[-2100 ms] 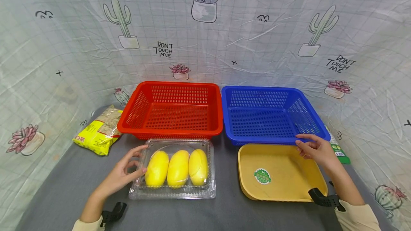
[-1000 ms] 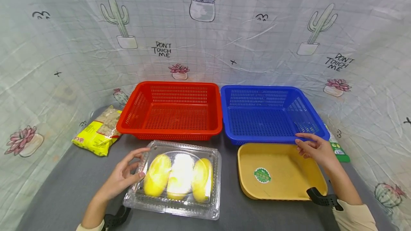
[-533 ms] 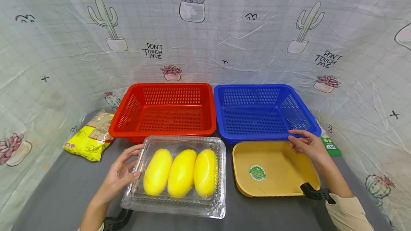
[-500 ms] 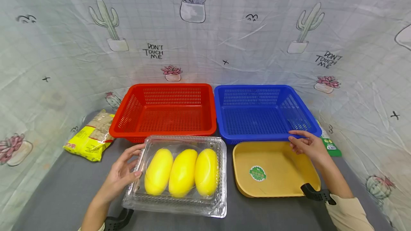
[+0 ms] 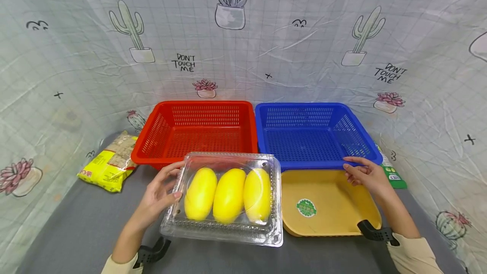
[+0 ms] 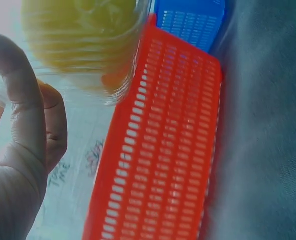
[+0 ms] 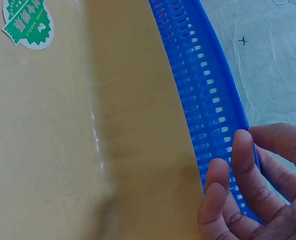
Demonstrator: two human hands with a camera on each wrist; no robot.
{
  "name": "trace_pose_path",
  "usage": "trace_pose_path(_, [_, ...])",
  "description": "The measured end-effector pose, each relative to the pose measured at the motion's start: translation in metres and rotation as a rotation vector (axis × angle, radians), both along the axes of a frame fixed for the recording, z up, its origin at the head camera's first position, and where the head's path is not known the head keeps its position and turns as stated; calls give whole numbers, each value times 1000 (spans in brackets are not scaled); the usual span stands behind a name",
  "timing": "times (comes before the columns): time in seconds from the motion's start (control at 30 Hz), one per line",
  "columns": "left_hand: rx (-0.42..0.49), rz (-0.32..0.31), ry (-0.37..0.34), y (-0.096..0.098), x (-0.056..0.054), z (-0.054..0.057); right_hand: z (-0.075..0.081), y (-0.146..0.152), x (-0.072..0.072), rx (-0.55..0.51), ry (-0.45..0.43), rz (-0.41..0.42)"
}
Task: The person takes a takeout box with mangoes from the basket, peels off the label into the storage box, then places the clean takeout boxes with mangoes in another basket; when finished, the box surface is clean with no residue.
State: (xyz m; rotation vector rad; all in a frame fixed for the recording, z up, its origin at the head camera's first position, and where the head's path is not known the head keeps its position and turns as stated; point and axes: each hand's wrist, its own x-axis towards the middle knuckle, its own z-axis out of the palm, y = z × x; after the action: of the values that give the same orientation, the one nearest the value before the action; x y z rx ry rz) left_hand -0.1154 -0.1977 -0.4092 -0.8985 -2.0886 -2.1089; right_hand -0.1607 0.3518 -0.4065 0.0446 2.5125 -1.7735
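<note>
In the head view my left hand (image 5: pixel 157 195) grips the left edge of a clear plastic clamshell box (image 5: pixel 224 232), thumb on the near side and fingers at the far edge. Three yellow mangoes (image 5: pixel 228 195) lie inside it. The box is raised and tilted, overlapping the front of a red basket (image 5: pixel 152 155) and the left edge of a yellow tray (image 5: pixel 331 198). My right hand (image 5: pixel 370 176) pinches the front rim of a blue basket (image 5: pixel 304 165) between thumb and index finger, above the tray. Part of the box (image 6: pixel 87 85) shows in the left wrist view.
A yellow food bag (image 5: pixel 108 164) lies left of the red basket on the grey table (image 5: pixel 76 219). Behind the blue basket's right side a green-and-white packet (image 5: pixel 395 176) is partly hidden. A printed curtain (image 5: pixel 243 62) closes off the back and sides.
My left hand has lifted the clamshell box off the table and carried it rightward, tilting it. My right hand keeps its place at the blue basket's rim. The head view has shifted slightly.
</note>
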Motion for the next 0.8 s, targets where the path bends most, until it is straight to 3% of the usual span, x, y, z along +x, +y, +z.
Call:
trace_pose_path(0.37, [36,-4,22,32,-13,6,-4,-1,3,-27,0,-2])
trace_pose_path(0.6, [90,-19,77,50,-22,11,-3,-1,2,-19,-9,-1])
trace_pose_path(0.8, [92,6,51,65,-32,11,-1,-1,1,-36,-9,0])
